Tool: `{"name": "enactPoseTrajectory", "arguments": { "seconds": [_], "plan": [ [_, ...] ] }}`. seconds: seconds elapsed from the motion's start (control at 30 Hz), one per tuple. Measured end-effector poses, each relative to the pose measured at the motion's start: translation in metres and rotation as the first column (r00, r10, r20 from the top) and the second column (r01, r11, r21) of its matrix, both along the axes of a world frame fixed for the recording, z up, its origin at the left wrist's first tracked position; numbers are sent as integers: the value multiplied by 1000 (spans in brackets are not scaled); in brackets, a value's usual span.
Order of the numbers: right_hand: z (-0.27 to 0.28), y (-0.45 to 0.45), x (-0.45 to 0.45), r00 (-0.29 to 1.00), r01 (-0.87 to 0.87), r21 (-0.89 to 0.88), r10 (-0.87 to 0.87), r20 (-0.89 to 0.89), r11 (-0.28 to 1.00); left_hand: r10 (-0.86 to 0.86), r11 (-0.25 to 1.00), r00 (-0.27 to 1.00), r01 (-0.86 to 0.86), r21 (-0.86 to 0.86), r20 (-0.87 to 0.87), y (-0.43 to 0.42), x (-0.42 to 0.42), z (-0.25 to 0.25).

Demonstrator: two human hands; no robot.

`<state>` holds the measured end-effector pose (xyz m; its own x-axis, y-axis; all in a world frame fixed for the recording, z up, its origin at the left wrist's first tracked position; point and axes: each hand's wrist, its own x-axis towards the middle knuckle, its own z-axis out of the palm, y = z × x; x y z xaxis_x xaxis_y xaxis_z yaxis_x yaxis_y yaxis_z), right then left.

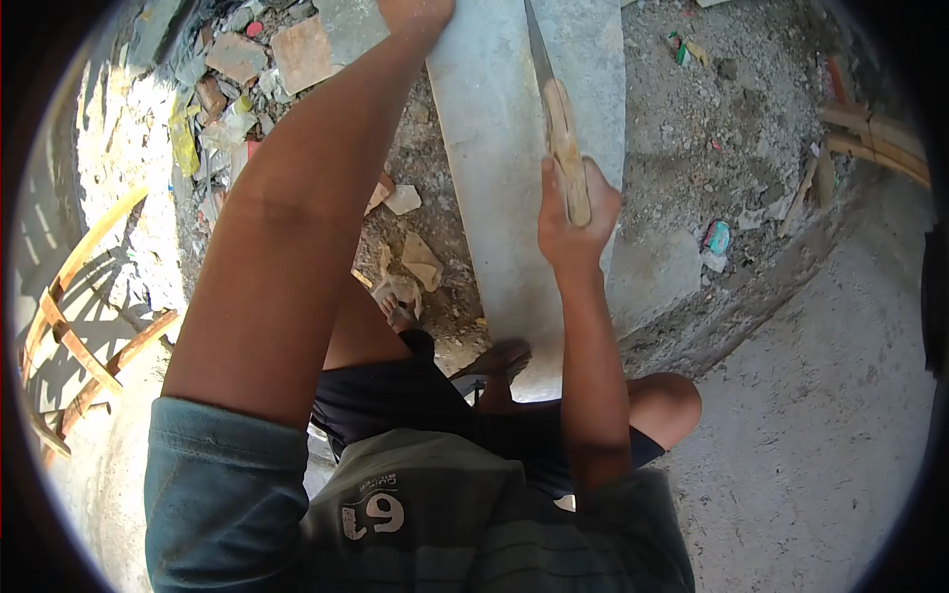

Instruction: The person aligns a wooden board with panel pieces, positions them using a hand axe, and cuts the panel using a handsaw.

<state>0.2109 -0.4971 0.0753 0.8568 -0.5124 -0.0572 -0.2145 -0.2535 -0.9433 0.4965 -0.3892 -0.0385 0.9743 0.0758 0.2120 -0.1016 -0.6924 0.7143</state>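
My right hand (581, 212) is closed round the pale wooden handle of a handsaw (563, 138). Its narrow grey blade points away from me over a long pale grey board (494, 178) and runs out of the top of the view. At the top edge, my left hand (415, 10) rests at the board's left edge, with the arm stretched out straight. The fingers of that hand are cut off by the frame, so their pose is hidden.
Broken tiles and stone pieces (301, 54) lie to the left, with a yellow wrapper (184, 138) among them. Curved wooden strips (74, 341) stand at the far left; more wood pieces (875, 133) lie at the right. A teal wrapper (719, 237) lies on the gravel.
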Motion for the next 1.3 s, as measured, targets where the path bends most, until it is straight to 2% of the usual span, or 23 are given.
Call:
{"name": "enactPoseTrajectory", "arguments": {
  "seconds": [0.03, 0.13, 0.23, 0.27, 0.33, 0.4, 0.43, 0.47, 0.57, 0.63, 0.7, 0.73, 0.77, 0.8, 0.87, 0.93, 1.0, 1.03, 1.1, 1.17, 1.2, 1.23, 1.3],
  "plan": [
    [-6, -3, 33, 1000, -13, 9, 13, -7, 1000, -3, 1000, 1000, 3, -1, 4, -1, 1, 1],
    [5, -8, 14, 1000, 6, 4, -6, -8, 1000, -2, 1000, 999, 1, -10, -45, 0, -12, 0],
    [68, -3, -92, 980, 44, 8, -42, -195, 999, -2, 997, 1000, 1, -77, -24, 2, -3, -1],
    [86, -3, -127, 977, -57, -140, 26, -210, 989, 9, 1000, 999, -9, -3, 42, 4, 2, -15],
    [107, -3, -139, 974, -100, -169, 62, -217, 980, 14, 997, 994, -22, 70, 112, 2, 5, -16],
    [75, -8, -115, 983, -43, -155, 14, -186, 987, 33, 999, 998, -34, -11, -61, -5, -1, 8],
    [52, -8, -81, 984, 68, 25, -63, -164, 997, 33, 999, 998, -34, -9, -56, -2, 2, 6],
    [32, -13, -34, 997, 24, 37, -21, -68, 999, 26, 1000, 999, -26, -8, -37, 0, 4, 1],
    [3, -9, 40, 998, -41, -45, 39, -40, 998, 23, 1000, 997, -22, 11, -75, -5, 5, 10],
    [23, -7, -19, 994, -1, 30, 4, -107, 1000, 50, 998, 984, -44, 41, -168, -2, -10, 5],
    [63, -9, -82, 975, 26, 50, -14, -220, 998, 9, 1000, 1000, -9, -25, -18, -2, 1, -1],
    [81, -2, -120, 973, 15, -11, -17, -229, 1000, 23, 1000, 999, -23, -21, -32, 1, -4, -6],
    [103, -3, -142, 971, -111, -142, 77, -228, 984, 9, 1000, 1000, -8, -17, 25, 0, 1, -10],
    [98, -4, -137, 970, -119, -139, 85, -226, 983, -8, 1000, 997, 8, -7, 83, 1, 4, -11],
    [92, -4, -131, 971, -51, -32, 42, -237, 998, -3, 1000, 999, 4, -16, 40, 2, 0, -11],
    [32, -2, -66, 990, 97, 161, -79, -117, 982, 5, 999, 1000, -4, -39, 25, -1, 3, 4],
    [-9, -5, 16, 999, -10, 23, 11, -32, 1000, 17, 991, 997, -26, -131, -70, -7, -4, 13],
    [-8, -5, 16, 1000, -11, 27, 12, -21, 1000, 18, 992, 998, -25, -127, -59, -4, 3, 16],
    [4, -1, -8, 997, 6, 41, -3, -83, 999, -63, 996, 993, 56, -65, -105, 3, -6, 6],
    [59, 1, -85, 960, 95, 115, -60, -274, 989, -21, 998, 998, 17, -55, -64, -9, 7, 13],
    [83, 4, -126, 969, -21, -94, -3, -248, 995, 29, 999, 997, -31, -23, -70, -3, -2, 8],
    [104, 8, -157, 973, 20, -18, -24, -231, 1000, 36, 999, 996, -37, -17, -79, 2, -1, -3],
    [97, 2, -152, 972, 25, 9, -22, -233, 1000, -3, 999, 1000, 2, 36, 18, 6, 8, -20]
  ]
}}
